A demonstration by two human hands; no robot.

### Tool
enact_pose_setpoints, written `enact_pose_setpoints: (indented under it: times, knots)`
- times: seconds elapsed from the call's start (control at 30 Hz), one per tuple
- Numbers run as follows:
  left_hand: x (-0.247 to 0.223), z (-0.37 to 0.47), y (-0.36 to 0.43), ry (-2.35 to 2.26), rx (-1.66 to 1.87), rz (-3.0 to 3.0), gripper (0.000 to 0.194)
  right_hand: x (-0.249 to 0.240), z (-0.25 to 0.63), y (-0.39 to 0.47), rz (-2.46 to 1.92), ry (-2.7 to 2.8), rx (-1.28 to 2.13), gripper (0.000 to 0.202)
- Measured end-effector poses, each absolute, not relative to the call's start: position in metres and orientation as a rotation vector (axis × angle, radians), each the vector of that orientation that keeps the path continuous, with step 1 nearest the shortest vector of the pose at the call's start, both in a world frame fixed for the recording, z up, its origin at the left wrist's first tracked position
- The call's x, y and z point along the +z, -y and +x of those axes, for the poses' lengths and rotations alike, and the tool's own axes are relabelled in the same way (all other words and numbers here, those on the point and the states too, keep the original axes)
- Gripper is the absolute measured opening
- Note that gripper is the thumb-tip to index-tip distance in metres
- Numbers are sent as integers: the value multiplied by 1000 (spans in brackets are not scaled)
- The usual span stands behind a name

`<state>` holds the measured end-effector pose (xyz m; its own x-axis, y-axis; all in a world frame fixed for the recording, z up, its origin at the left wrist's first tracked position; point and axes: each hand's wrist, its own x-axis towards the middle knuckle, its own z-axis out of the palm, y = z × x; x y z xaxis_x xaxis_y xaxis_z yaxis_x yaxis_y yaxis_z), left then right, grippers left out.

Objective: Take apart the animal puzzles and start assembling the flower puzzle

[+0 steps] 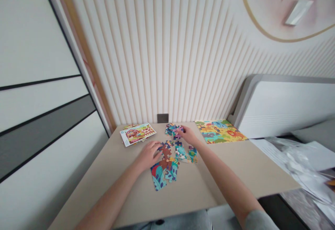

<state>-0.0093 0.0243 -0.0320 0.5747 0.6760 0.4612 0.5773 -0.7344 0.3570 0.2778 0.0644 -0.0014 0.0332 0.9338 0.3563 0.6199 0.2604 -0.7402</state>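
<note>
A partly joined jigsaw puzzle (164, 158), with brown, teal and red parts, lies on the table in front of me. My left hand (150, 156) rests at its left edge, thumb and fingers apart, fingertips touching the pieces. Farther back, my right hand (188, 135) has its fingers closed on a purple-pink puzzle piece (179, 131), partly hidden by the fingertips. That piece is over or beside a small pile of loose puzzle pieces (170, 128). Another joined section (181, 151) with a light-blue figure lies right of the brown part, next to a green and purple section (192, 153).
Picture cards (138, 133) are stacked at the table's (193, 191) back left. An animal picture sheet (220, 131) lies at the back right. A dark wall socket (162, 118) sits behind the table. Clear plastic wrapping (295, 160) and papers lie to the right.
</note>
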Motion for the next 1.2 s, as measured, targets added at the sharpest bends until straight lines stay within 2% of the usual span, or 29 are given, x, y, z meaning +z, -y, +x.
enact_pose_setpoints:
  times: [0.1,0.23,0.37,0.57,0.73,0.9,1.0,1.13,1.2]
  knots:
    - [-37,-10,-23,-1016,768,2682,44,5,286,-73,-1585,1784,356,42]
    - [-41,-10,-24,-1000,734,2676,45,1,301,-58,-1596,1834,312,33]
    - [-41,-9,-23,-1017,750,2648,39,-17,311,-30,-1577,1956,332,32]
    - [-29,-5,-18,-1062,760,2610,20,-35,298,-8,-1577,2051,291,44]
    - [-28,-3,-18,-1086,821,2485,19,-32,290,-4,-1514,1967,458,42]
    - [-31,-4,-20,-1113,859,2401,35,-25,285,3,-1314,1760,714,24]
    - [-29,-5,-20,-1078,881,2391,39,-20,285,2,-1292,1633,632,21]
    - [-26,-5,-18,-1000,880,2447,29,-17,291,-1,-1307,1533,582,26]
    - [-27,-5,-17,-986,872,2465,31,-17,292,-1,-1304,1530,580,26]
